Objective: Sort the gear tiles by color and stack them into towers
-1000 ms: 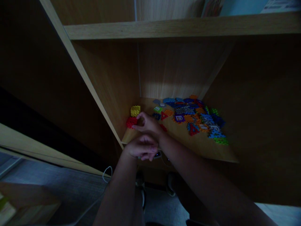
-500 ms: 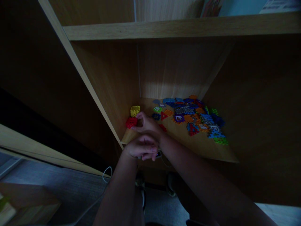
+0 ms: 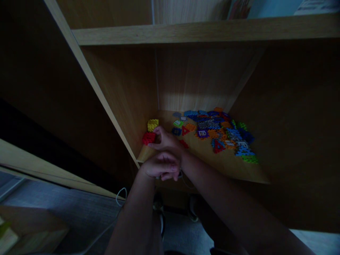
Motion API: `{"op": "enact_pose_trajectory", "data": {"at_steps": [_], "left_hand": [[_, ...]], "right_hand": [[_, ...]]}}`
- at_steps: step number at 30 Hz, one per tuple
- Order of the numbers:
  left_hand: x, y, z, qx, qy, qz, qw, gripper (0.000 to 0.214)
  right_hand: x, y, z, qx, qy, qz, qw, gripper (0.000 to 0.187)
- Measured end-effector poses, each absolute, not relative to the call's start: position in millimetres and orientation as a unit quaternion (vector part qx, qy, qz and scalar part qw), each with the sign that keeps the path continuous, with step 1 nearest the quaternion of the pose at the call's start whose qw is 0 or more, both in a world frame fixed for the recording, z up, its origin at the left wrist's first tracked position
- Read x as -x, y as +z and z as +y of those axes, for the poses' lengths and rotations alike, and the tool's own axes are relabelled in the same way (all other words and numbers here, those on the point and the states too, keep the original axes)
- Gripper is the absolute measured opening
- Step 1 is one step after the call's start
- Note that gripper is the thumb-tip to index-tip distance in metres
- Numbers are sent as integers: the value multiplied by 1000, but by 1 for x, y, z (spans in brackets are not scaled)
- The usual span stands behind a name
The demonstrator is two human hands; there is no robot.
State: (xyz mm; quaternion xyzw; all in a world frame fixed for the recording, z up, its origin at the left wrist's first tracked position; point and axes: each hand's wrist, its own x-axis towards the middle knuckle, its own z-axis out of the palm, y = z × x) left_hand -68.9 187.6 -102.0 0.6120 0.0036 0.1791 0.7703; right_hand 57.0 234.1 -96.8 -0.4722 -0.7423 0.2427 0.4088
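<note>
My right hand (image 3: 168, 140) reaches across to the left end of the shelf. Its thumb and fingertips close on the right side of a stack of red interlocking plastic tiles (image 3: 148, 138). Just behind that stands a stack of yellow interlocking tiles (image 3: 153, 125), against the left wall. My left hand (image 3: 161, 165) hovers in front of the shelf edge, below the right wrist, with fingers loosely curled in and nothing visible in them. A loose spread of coloured tiles (image 3: 212, 134) lies right of my hand: blue, orange, purple, green and red, some with white window inserts.
The wooden shelf (image 3: 225, 166) has side walls and an upper board (image 3: 202, 32) overhead. A white cable (image 3: 121, 191) loops at the lower left. A wooden box (image 3: 32, 226) stands on the floor at the left. My feet show below.
Almost nothing has moved. Both hands keep their places, with the right still at the red stack; the view shifts only slightly.
</note>
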Motion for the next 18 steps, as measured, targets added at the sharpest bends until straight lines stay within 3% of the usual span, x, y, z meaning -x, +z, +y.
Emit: {"op": "enact_pose_trajectory", "data": {"at_steps": [18], "left_hand": [[70,-94,187,-630,162,27,759,54]], "right_hand": [[-59,-85,224,495,253,-747,365,62]]}}
